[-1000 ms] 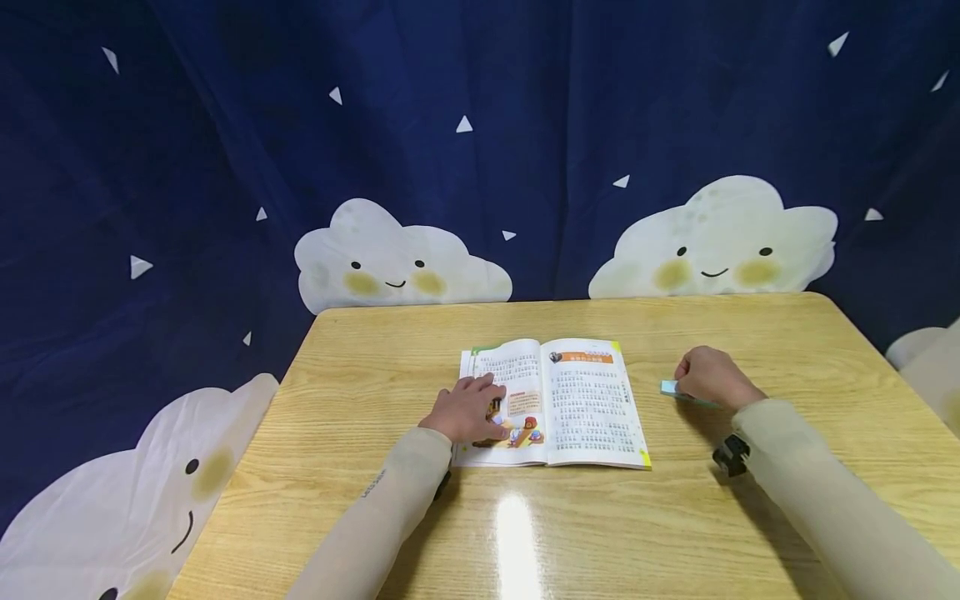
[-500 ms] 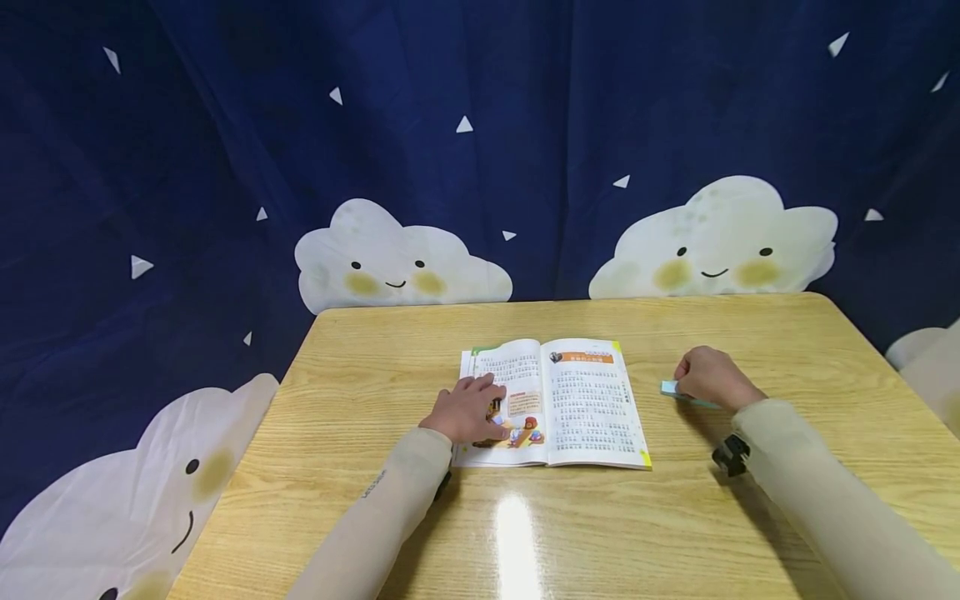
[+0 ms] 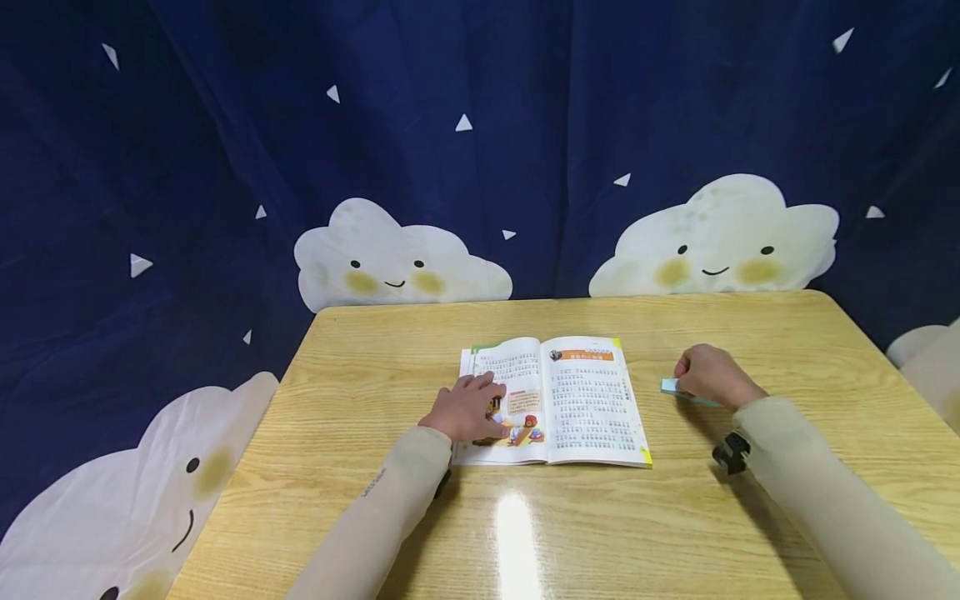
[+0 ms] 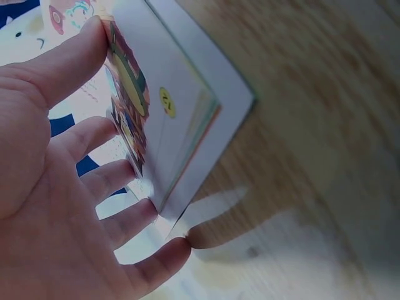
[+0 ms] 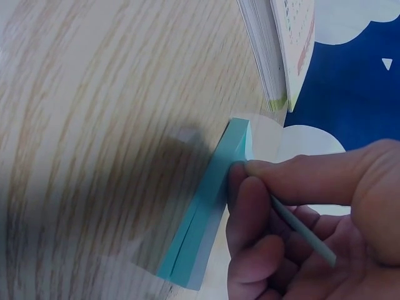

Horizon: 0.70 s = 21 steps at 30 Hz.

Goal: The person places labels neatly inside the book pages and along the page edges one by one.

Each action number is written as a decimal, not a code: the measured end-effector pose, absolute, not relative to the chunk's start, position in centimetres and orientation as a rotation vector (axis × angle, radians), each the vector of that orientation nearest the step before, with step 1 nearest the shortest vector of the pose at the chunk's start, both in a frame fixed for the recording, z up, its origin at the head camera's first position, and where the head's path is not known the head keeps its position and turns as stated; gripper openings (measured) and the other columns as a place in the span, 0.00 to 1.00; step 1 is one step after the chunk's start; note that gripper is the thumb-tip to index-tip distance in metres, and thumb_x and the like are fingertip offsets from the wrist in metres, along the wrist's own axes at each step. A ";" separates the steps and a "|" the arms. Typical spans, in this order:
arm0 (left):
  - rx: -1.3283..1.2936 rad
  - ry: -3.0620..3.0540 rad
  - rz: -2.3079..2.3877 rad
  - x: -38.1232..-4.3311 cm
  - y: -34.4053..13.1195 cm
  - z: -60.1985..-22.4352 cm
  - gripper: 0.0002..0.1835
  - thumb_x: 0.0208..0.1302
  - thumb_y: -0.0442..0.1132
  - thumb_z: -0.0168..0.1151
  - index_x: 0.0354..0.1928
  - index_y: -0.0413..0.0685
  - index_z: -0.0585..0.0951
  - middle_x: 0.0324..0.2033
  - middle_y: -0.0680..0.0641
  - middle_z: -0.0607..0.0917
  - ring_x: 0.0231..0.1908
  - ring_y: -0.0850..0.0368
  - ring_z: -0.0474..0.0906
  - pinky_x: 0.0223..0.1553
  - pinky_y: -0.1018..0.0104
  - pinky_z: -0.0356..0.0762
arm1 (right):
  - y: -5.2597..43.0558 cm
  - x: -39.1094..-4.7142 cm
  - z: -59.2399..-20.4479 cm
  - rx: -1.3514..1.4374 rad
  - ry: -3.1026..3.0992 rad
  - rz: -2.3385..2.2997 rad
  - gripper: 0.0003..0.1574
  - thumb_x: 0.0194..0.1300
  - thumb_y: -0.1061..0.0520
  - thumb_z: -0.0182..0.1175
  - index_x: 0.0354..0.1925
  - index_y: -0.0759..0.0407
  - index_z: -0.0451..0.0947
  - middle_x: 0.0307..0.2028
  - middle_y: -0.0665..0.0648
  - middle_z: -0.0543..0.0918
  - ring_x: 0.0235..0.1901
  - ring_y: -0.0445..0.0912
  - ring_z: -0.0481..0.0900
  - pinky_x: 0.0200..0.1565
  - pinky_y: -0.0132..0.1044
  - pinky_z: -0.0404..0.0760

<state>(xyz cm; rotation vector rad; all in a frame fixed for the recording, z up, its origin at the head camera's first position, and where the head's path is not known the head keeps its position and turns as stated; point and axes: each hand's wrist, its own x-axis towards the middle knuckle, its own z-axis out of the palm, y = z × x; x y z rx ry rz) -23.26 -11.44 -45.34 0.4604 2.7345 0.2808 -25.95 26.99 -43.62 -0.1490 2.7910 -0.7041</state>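
Note:
An open book (image 3: 592,408) with printed text and coloured pictures lies on the table. My left hand (image 3: 467,410) rests on its left page, fingers spread and slightly bent. In the left wrist view, the thumb and fingertips overlap the picture near the outer edge, while the little finger reaches past the book. To the right of the book, my right hand (image 3: 712,377) pinches a teal paper strip, which looks like a sticky note, between thumb and fingers. Its pad (image 5: 199,222) stands low and long on the table under the fingertips. A thin edge of the strip (image 5: 306,232) sticks out toward the palm.
The wooden table (image 3: 360,358) carries the book and pad, with a bright light reflection in front of the book. Behind it hangs a dark blue curtain (image 3: 480,50) printed with smiling clouds. A black device (image 3: 731,452) is strapped under the right wrist.

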 end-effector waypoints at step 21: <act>0.462 2.743 0.290 -23.3 -11.5 -45.6 0.38 0.63 0.60 0.64 0.73 0.64 0.65 0.78 0.51 0.56 0.77 0.43 0.52 0.71 0.30 0.53 | 27.3 -26.1 -44.1 -0.144 2.755 -0.761 0.08 0.61 0.63 0.55 0.36 0.68 0.76 0.31 0.60 0.80 0.28 0.48 0.71 0.31 0.37 0.71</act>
